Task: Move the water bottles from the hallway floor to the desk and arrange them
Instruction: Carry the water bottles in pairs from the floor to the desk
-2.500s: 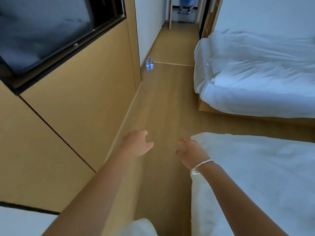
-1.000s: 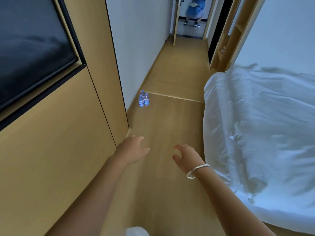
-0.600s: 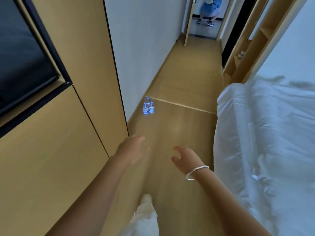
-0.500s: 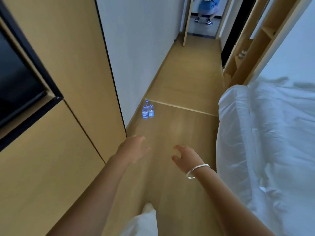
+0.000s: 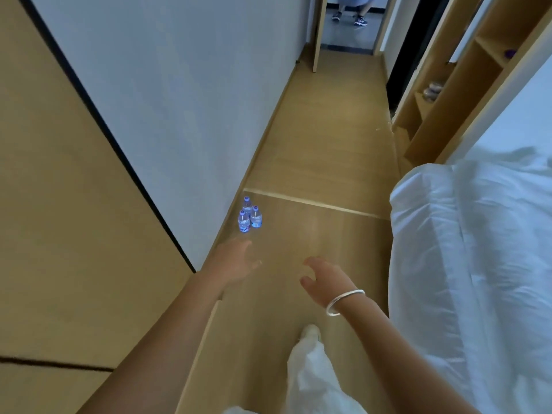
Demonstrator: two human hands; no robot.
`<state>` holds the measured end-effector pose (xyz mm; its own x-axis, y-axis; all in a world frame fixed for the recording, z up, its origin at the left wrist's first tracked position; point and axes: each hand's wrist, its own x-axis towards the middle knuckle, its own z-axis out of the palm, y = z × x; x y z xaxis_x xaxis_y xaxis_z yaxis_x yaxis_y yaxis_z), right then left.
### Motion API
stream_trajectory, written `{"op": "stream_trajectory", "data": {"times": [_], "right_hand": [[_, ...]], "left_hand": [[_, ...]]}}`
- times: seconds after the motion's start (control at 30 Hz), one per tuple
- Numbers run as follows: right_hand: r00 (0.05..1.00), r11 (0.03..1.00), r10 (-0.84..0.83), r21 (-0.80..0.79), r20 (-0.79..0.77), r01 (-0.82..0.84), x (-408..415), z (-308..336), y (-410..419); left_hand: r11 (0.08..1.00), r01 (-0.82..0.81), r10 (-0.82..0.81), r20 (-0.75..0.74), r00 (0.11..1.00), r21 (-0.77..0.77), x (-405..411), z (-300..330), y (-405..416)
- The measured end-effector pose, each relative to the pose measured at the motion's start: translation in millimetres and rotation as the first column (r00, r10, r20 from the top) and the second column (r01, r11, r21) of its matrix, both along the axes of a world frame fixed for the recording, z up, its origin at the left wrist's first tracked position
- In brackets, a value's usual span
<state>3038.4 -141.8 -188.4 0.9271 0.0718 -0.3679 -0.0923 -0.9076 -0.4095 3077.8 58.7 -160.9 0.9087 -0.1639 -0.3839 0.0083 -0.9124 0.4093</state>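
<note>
Blue-capped water bottles point(image 5: 248, 216) standing on the hallway floor point(image 5: 322, 162), both hands empty

Three small clear bottles stand upright in a tight cluster, touching one another, right at the foot of the white wall point(image 5: 185, 94) and just before a pale seam across the wooden floor. The left hand point(image 5: 237, 261) reaches forward with fingers relaxed and spread, holding nothing, just short of the bottles. The right hand point(image 5: 324, 279) is also extended, fingers loosely curved and apart, holding nothing, with a silver bangle point(image 5: 345, 301) on its wrist. A white bed point(image 5: 478, 264) lies along the right side. A white trouser leg and shoe point(image 5: 310, 333) show below the hands. At the far end of the hallway, another person's feet point(image 5: 349, 19) are visible beyond an open doorway
</note>
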Motion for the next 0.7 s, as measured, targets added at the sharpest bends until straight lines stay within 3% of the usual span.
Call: {"op": "stream_trajectory", "data": {"times": [0.4,0.7], "right_hand": [[0.99,0.989,0.133,0.065,-0.056,-0.13,248,-23,-63],[0.958,0.973,0.214,0.126,-0.189,-0.193,384,-69,-42]], "left_hand": [[0.978,-0.207,0.201,-0.14,0.97,-0.031,211,-33,-57],[0.946,-0.323,0.318,-0.224,0.921,0.017,320,-92,-28]]}}
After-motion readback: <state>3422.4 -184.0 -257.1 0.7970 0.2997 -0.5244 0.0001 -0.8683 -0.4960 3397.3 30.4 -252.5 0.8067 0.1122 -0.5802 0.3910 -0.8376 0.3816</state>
